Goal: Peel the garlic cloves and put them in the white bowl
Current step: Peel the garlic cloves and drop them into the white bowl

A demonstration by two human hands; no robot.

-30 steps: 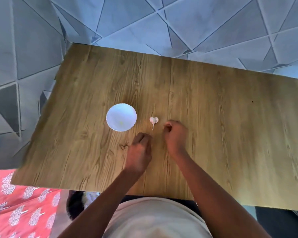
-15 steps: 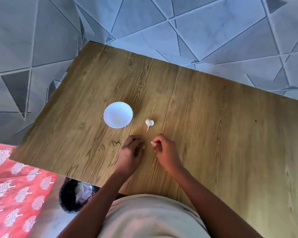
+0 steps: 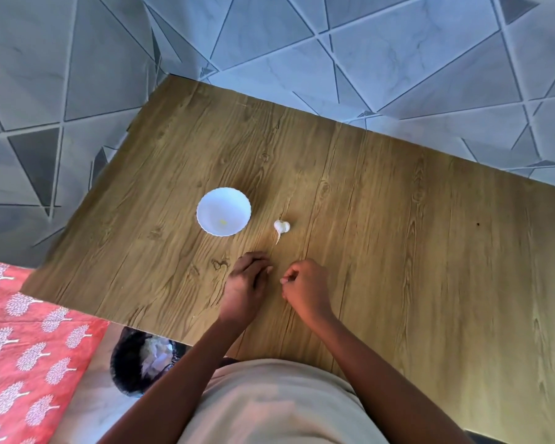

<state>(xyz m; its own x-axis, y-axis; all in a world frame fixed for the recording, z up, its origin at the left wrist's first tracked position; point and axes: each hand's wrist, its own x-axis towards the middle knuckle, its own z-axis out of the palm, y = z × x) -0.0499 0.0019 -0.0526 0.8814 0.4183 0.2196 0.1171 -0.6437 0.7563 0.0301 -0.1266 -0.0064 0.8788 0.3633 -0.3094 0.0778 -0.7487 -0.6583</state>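
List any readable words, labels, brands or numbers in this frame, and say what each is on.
None. The white bowl is plain, the garlic and wooden table carry no print, and the red cloth shows only a white tree pattern. The wall tiles bear only lines. The bin under the table shows no label.

Bowl, garlic and two hands on the wooden bench (image 3: 398, 235).
The garlic bulb (image 3: 281, 227) lies just at 3 o'clock of the white round bowl (image 3: 223, 211); left hand (image 3: 245, 285) and right hand (image 3: 305, 288) sit near, at the bulb's 6 o'clock.
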